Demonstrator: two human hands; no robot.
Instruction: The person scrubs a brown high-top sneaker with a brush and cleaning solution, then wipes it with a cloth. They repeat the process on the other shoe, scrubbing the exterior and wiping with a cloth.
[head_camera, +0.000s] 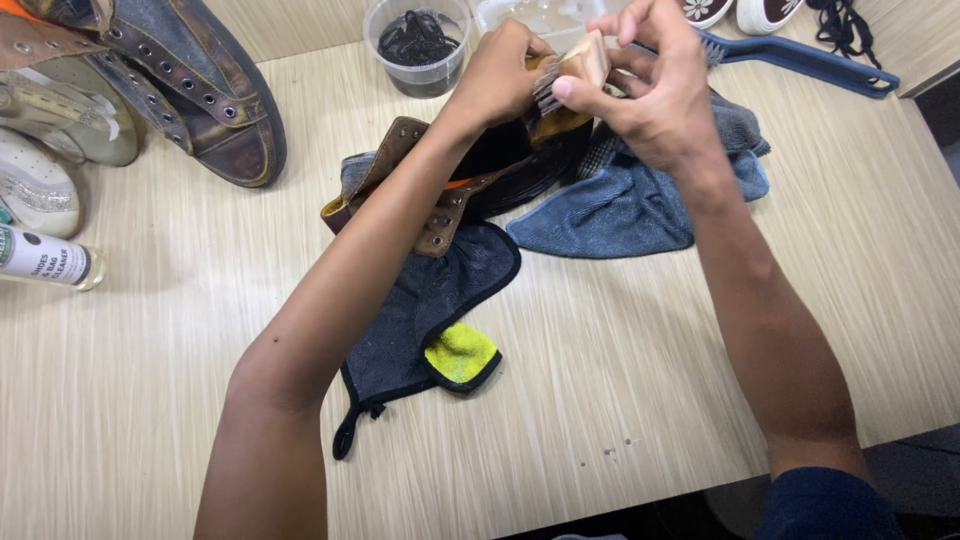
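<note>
Brush (585, 62): small wooden block, dark bristles facing left; held above the far middle of the table (620, 380), between both hands, over the toe of a boot.
Bottle (45, 258): far left edge, lying on its side, clear with a white label.
Pale shoes (40, 150): left edge, beyond the bottle, partly cut off by the frame.
Second boot (205, 110): upper left, worn dark leather with metal eyelets, lying on its side, well apart from the hands.
Dark cloth (425, 310): centre, black-edged, yellow corner turned up near the front; lies under the held boot.
Boot (440, 195): centre, brown collar with eyelets, resting on the dark cloth; the left forearm crosses it and hides most of the shaft.
Left hand (497, 75): fingers clenched around the toe end of the boot; toe itself mostly hidden.
Tub (418, 45): far side, clear plastic, black mass inside, just behind the left hand.
Right hand (655, 85): fingers grasping the brush by its wooden back.
Blue cloth (630, 205): crumpled, right of the boot, under the right hand.
Blue brush (800, 58): long handle, upper right, partly hidden by the right hand.
</note>
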